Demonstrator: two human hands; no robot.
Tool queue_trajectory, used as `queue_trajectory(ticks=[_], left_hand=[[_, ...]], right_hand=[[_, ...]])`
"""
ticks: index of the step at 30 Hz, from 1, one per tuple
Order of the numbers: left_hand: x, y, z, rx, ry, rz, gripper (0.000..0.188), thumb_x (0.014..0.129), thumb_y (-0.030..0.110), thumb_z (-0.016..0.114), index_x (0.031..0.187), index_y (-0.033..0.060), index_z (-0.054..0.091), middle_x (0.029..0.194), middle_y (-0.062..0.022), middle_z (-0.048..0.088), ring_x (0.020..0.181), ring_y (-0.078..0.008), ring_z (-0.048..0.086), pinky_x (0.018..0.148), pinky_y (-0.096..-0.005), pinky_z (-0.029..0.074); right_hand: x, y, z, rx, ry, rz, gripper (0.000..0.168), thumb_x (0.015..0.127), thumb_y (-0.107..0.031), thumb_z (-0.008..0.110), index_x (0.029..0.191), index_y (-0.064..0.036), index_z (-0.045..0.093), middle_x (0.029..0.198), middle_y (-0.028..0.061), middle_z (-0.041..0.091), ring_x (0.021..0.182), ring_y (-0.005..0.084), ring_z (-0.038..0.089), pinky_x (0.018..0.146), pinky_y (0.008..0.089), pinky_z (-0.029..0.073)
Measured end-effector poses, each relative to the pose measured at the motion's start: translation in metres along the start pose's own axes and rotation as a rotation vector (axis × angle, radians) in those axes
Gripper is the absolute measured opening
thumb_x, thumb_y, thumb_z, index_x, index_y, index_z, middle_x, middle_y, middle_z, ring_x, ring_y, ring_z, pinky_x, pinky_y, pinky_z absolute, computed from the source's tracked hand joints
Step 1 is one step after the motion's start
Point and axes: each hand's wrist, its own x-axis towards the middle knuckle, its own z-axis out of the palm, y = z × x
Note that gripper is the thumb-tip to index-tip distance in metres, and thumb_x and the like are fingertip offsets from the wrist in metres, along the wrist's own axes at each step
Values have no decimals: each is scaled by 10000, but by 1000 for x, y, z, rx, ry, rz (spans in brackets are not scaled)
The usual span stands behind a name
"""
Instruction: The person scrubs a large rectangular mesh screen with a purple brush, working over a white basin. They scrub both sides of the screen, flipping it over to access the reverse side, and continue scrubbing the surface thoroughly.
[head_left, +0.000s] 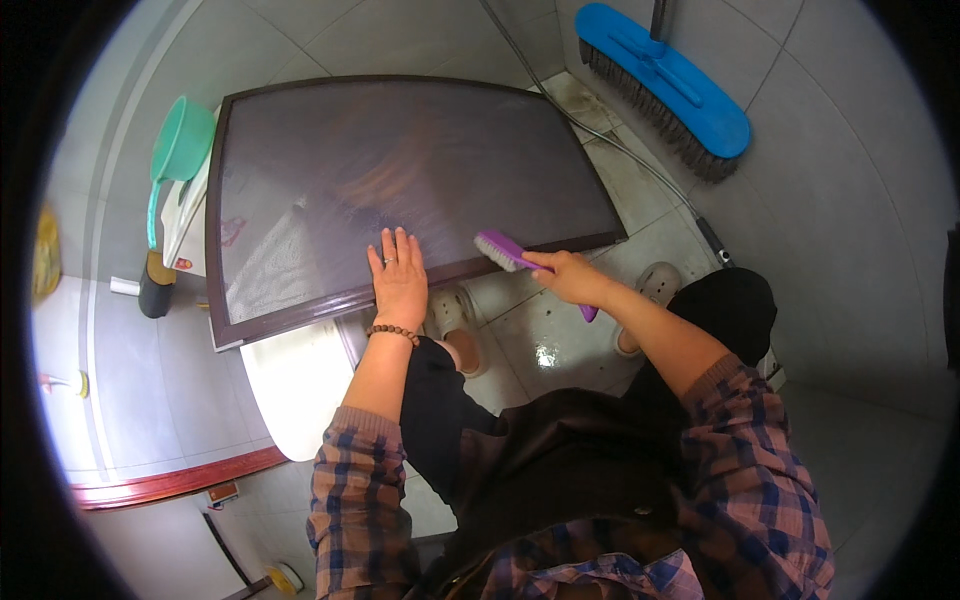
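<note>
A framed window screen (495, 157) with a dark brown frame leans in front of me, its mesh streaked and whitish at the lower left. My left hand (400, 281) lies flat near the screen's lower edge, fingers slightly apart, holding nothing. It wears a ring, and a bead bracelet circles the wrist. In my right hand (574, 279) is the handle of a purple scrubbing brush (504, 247) with pale bristles. The brush head is at the screen's lower edge, right of my left hand; whether its bristles touch the mesh I cannot tell.
A white toilet lid (296, 390) shows below the screen's left corner. A green plastic dipper (184, 139) stands at the left. A metal shower hose (637, 159) runs down the right side. Above it a blue broom head (664, 79) hangs by the tiled wall. Wet floor tiles (555, 322) lie between my feet.
</note>
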Motion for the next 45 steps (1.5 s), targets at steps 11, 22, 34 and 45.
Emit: queue_trajectory(ticks=[11, 22, 34, 45], left_hand=[[3, 3, 2, 3, 20, 13, 537, 874, 152, 435, 1372, 8, 294, 1444, -144, 244, 1343, -355, 170, 1067, -538, 136], [0, 5, -1, 24, 2, 10, 517, 885, 164, 420, 1367, 15, 308, 1443, -131, 250, 1344, -348, 173, 1071, -527, 138], [1, 4, -5, 22, 9, 7, 531, 872, 145, 443, 1368, 16, 304, 1436, -127, 268, 1341, -341, 194, 1072, -522, 142], [3, 3, -6, -31, 21, 12, 530, 868, 141, 450, 1364, 16, 310, 1441, -138, 256, 1343, -339, 189, 1075, -517, 144]], right_hand=[[7, 30, -20, -208, -14, 240, 404, 838, -220, 501, 1229, -123, 528, 1015, 197, 620, 954, 322, 601, 824, 392, 470], [-21, -30, 0, -111, -44, -140, 441, 860, -192, 527, 1297, -188, 466, 717, 130, 609, 602, 248, 577, 587, 374, 464], [-32, -8, 14, -495, 52, -69, 462, 876, -205, 456, 1330, -209, 372, 781, 193, 621, 736, 387, 607, 633, 508, 473], [-4, 40, 11, -345, 194, 218, 434, 877, -218, 470, 1306, -172, 433, 872, 223, 614, 838, 383, 590, 748, 478, 471]])
